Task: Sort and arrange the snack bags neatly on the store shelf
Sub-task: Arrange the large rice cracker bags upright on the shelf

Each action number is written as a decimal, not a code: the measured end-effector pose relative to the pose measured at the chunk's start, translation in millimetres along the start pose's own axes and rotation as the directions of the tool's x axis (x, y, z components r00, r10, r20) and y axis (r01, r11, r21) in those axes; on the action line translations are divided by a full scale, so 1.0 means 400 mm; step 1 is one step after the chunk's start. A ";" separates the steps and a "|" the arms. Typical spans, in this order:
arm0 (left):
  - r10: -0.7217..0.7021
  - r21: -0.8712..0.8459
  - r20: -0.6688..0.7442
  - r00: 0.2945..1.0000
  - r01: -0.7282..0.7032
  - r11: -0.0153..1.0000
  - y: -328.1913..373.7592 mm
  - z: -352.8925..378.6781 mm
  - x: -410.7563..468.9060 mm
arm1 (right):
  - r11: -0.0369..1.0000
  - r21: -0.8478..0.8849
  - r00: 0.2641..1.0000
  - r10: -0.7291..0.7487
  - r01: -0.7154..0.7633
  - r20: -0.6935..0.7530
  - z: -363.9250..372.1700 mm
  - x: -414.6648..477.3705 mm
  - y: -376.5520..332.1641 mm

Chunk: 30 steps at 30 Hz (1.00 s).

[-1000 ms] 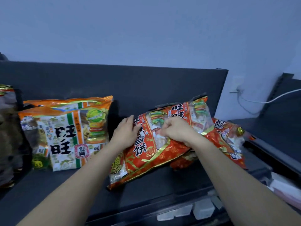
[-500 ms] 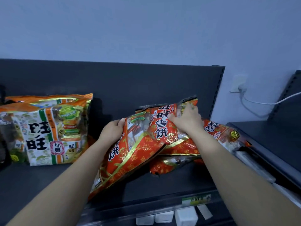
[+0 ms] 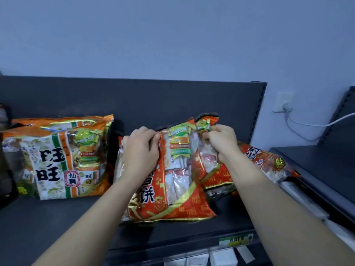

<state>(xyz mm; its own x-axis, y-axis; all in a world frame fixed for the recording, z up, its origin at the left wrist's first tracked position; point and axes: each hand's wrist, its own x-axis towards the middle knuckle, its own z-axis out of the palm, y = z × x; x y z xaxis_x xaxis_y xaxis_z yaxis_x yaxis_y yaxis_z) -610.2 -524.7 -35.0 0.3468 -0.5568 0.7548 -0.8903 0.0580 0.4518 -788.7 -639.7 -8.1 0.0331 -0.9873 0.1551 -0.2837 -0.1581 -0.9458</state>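
A red and gold snack bag (image 3: 172, 185) stands nearly upright in the middle of the dark shelf (image 3: 57, 223). My left hand (image 3: 141, 148) grips its upper left edge, fingers curled over the top. My right hand (image 3: 221, 143) pinches its upper right corner. Behind it to the right a second red bag (image 3: 265, 162) lies tilted on its side. At the left, orange and white snack bags (image 3: 57, 160) stand upright, one behind the other.
The shelf's dark back panel (image 3: 134, 100) rises behind the bags. A price label (image 3: 236, 241) sits on the front rail. A neighbouring shelf (image 3: 317, 166) lies to the right, with a wall socket and white cable (image 3: 288, 110) above it.
The red bag has swung from a slanted lean to nearly upright, facing front. My left hand went from its side to its top edge; my right hand shifted to the top right corner.
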 end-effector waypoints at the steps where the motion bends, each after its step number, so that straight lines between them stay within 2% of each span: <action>1: 0.049 0.017 -0.041 0.998 -0.048 0.999 0.007 -0.012 0.001 | 0.997 0.073 0.999 -0.005 0.002 0.042 0.004 -0.010 -0.010; 4: 0.174 0.073 -0.113 0.978 -0.166 0.983 0.010 -0.042 0.000 | 0.972 0.234 0.992 -0.052 0.023 0.116 0.003 -0.038 -0.027; 10: 0.355 0.163 -0.069 0.932 -0.341 0.926 -0.020 -0.046 -0.044 | 0.928 0.372 0.979 -0.088 0.014 0.182 0.015 -0.109 -0.006; 12: 0.378 0.159 -0.078 0.922 -0.363 0.918 -0.028 -0.041 -0.060 | 0.934 0.355 0.978 -0.105 0.034 0.182 0.024 -0.124 -0.009; 17: 0.397 0.113 -0.089 0.914 -0.387 0.915 -0.021 -0.044 -0.080 | 0.950 0.242 0.962 -0.235 0.197 0.137 0.034 -0.164 -0.019; 19: 0.334 0.038 -0.055 0.941 -0.332 0.942 -0.013 -0.063 -0.082 | 0.937 0.239 0.956 -0.280 0.253 0.084 0.035 -0.171 -0.006; 21: 0.209 -0.040 -0.002 0.978 -0.209 0.977 0.002 -0.095 -0.071 | 0.920 0.287 0.956 -0.291 0.268 0.042 0.037 -0.179 0.003; 24: 0.085 -0.037 0.190 0.978 -0.079 0.996 0.006 -0.132 -0.031 | 0.901 0.367 0.966 -0.258 0.231 0.026 0.044 -0.193 0.004; 28: 0.157 -0.116 0.433 0.888 -0.118 0.986 -0.002 -0.159 0.004 | 0.878 0.443 0.972 -0.230 0.183 0.054 0.050 -0.210 0.003; 30: 0.234 -0.081 0.394 0.889 -0.220 0.972 0.005 -0.158 0.001 | 0.858 0.487 0.968 -0.236 0.164 0.090 0.045 -0.219 0.002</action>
<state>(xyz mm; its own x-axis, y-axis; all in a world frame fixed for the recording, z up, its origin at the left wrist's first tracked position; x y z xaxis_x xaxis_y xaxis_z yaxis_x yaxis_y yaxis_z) -593.2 -472.6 -3.8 -0.0160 -0.8076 0.5895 -0.9176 0.2460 0.3122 -774.3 -553.5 -27.5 0.1851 -0.9191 0.3478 0.2283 -0.3040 -0.9249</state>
